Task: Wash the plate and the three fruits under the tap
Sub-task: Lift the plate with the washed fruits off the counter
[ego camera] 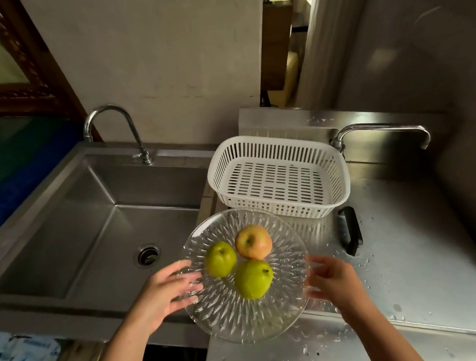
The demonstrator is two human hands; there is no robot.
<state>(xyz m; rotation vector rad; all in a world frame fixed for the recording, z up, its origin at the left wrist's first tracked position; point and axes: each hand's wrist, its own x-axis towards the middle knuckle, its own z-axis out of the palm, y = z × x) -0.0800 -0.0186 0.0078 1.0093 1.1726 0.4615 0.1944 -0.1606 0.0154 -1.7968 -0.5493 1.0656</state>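
Observation:
A clear cut-glass plate [231, 317] is held above the counter edge, between sink and counter. On it lie a red-yellow apple [253, 241] at the back, a green apple [220, 258] to the left and a larger green apple [253, 279] in front. My left hand [166, 295] grips the plate's left rim, fingers under and over the glass. At the right rim my right hand [331, 281] holds the plate. The curved tap [111, 120] stands behind the steel sink [57, 218] at the left; no water runs from it.
A white slotted plastic basket [279, 175] sits on the wet steel counter [412, 264] behind the plate. A second tap [382, 131] reaches over the counter at the right. A black handled object [350, 229] lies beside the basket. The sink drain [147, 255] is open.

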